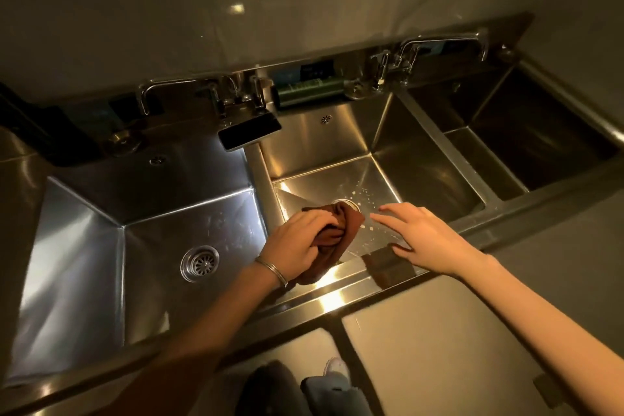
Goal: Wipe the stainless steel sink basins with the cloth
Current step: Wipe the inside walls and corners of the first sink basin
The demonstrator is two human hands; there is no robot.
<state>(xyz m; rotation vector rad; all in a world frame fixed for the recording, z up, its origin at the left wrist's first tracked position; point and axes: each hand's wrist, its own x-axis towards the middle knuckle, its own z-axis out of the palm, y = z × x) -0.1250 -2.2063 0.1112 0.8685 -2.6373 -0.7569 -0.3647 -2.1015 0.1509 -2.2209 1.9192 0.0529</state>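
Gripping a bunched brown cloth point(332, 233), the left hand point(297, 243) presses it onto the floor of the middle basin point(381, 145), at its near-left corner. The cloth covers the left part of that basin's drain point(349, 204) and trails back under the wrist toward the front rim. A thin bangle point(271, 270) circles the left wrist. The right hand point(418, 236) hovers beside the cloth over the same basin, fingers spread wide and holding nothing, its thumb near the front wall. Water drops point(363, 197) dot the basin floor just behind the two hands.

The left basin point(84, 240) lies to the left past a narrow divider, its round drain strainer point(199, 262) uncovered. The right basin point(526, 145) sits in shadow. Two faucets stand on the back ledge: the left faucet point(233, 91) above the divider between the left and middle basins, the right faucet point(405, 57) above the next divider. A dark phone point(249, 133) lies on the ledge below the left faucet. A green roll-like thing point(309, 91) lies between the faucets; what it is cannot be told. Shoes point(334, 368) show on the floor below the front rim.
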